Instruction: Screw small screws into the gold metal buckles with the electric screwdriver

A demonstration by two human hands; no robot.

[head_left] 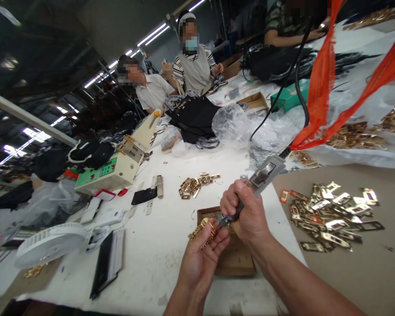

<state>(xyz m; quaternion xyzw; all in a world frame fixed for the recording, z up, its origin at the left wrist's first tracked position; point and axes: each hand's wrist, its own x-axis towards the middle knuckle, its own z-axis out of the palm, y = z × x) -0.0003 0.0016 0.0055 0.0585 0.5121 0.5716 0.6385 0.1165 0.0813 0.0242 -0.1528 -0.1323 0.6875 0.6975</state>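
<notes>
My right hand (246, 210) is wrapped around a grey electric screwdriver (261, 175), tip pointing down-left, its black cable running up and away. The tip meets a gold metal buckle piece (204, 230) held in the fingers of my left hand (202, 252), palm up. Both hands hover over a small brown cardboard box (237, 259) holding small gold parts, on the white table.
A heap of gold buckle plates (335, 215) lies on brown card to the right, and a smaller pile (195, 184) sits ahead. A green-fronted machine (115, 169) stands left, a white round fan (49, 243) lower left. Orange straps (322, 87) hang on the right. Other people sit at the far end.
</notes>
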